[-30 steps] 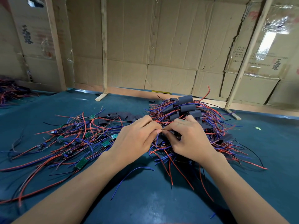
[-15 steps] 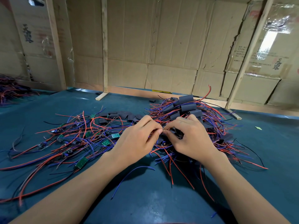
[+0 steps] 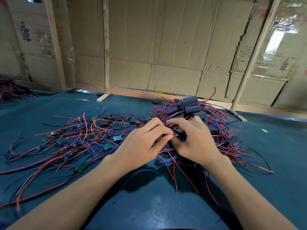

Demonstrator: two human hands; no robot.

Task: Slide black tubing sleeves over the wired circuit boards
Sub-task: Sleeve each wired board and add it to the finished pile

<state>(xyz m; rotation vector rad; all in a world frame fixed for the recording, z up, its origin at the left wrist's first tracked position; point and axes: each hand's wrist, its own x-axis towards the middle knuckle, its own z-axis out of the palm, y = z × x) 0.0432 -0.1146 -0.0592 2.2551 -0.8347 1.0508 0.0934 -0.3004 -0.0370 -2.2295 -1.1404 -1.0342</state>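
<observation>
Both hands meet over the middle of the blue table (image 3: 149, 205). The left hand (image 3: 142, 146) pinches red wires (image 3: 172, 135) at its fingertips, and the right hand (image 3: 196, 141) grips a black sleeve (image 3: 181, 137), touching. Bare green boards (image 3: 81, 166) lie left; sleeved ones (image 3: 191, 105) are heaped behind.

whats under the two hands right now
Under the left hand and right hand lie tangled red and blue wires on the blue mat; the hands hide any board there.
</observation>
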